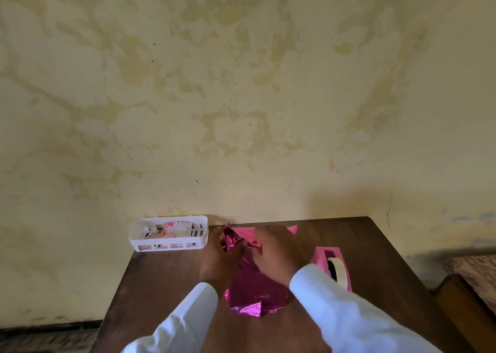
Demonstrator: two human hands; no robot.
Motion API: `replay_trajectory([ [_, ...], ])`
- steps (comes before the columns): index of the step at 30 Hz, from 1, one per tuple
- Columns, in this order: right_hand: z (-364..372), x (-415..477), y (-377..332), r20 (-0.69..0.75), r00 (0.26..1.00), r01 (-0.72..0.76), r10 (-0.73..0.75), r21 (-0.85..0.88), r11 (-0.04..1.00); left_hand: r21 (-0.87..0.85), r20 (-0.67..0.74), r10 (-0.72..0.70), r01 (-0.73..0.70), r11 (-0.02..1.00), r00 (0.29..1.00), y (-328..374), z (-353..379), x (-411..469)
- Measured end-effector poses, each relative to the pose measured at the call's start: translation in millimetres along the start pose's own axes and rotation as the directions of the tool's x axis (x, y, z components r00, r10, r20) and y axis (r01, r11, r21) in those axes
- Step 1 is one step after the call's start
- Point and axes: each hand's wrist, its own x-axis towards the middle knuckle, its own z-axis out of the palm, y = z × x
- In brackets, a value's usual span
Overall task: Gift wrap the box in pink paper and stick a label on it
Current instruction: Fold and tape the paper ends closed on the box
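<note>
Materials and finishes: foil, plastic, wood, cloth, plaster.

Paper point(255, 291): pink metallic foil, glossy, creased, bright glints on the folds. Counter point(166, 280): dark brown wood, smooth, faint sheen. Basket point(139, 241): white slotted plastic, smooth, holding printed paper cards point(177, 229). Dispenser point(320, 258): pink plastic, matt; its tape roll point(338, 270) pale, matt. Sleeves point(343, 315): white cloth, soft. Wall point(241, 84): yellowish plaster, matt, blotchy, stained.

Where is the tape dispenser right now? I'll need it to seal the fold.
In the head view, the pink tape dispenser stands on the brown table to the right of the pink-wrapped box, just beyond the right sleeve.
</note>
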Motion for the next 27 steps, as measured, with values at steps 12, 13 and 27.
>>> replay_trajectory([
  [12, -29.3, 65.5, 30.8, 0.428, 0.876, -0.182, 0.221, -0.129, 0.975, 0.163, -0.088, -0.012, 0.026, 0.986, 0.996, -1.9, 6.8, 6.5],
  [13, -27.5, 64.4, 32.8, 0.45, 0.867, -0.182, 0.216, -0.118, 0.976, 0.164, -0.077, -0.022, 0.034, 0.986, 0.997, 1.1, 6.4, 7.4],
  [27, -11.7, 12.4, 34.8, 0.074, 0.96, -0.277, 0.269, 0.142, 0.95, 0.174, 0.269, 0.1, -0.15, 0.973, 0.958, 43.8, 15.9, 60.0],
])
